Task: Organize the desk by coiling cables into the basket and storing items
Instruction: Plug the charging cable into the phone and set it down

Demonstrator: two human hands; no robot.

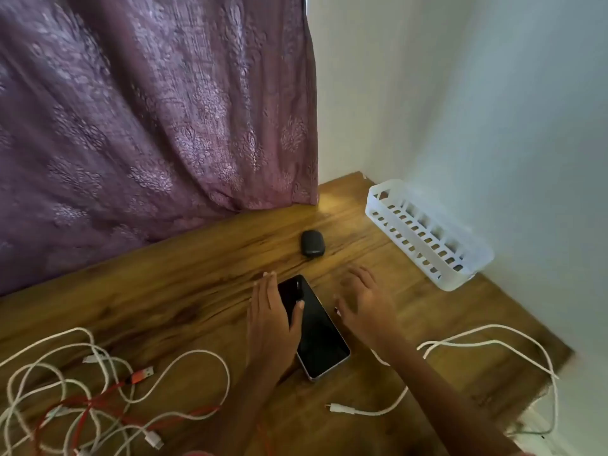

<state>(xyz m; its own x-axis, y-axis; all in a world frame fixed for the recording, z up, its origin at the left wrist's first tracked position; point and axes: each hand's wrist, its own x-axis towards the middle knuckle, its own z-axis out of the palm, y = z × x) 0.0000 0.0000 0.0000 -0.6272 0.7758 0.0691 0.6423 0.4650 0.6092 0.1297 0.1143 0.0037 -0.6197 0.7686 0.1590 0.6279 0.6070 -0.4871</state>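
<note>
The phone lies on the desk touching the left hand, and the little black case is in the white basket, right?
No. The head view shows the little black case on the desk, apart from the white basket. The phone does touch the left hand on the desk.

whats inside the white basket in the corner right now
Nothing shows inside the white basket: through its open top and slots only its own white walls appear. Its near wall hides part of its floor, so something small and flat there cannot be ruled out.
</note>
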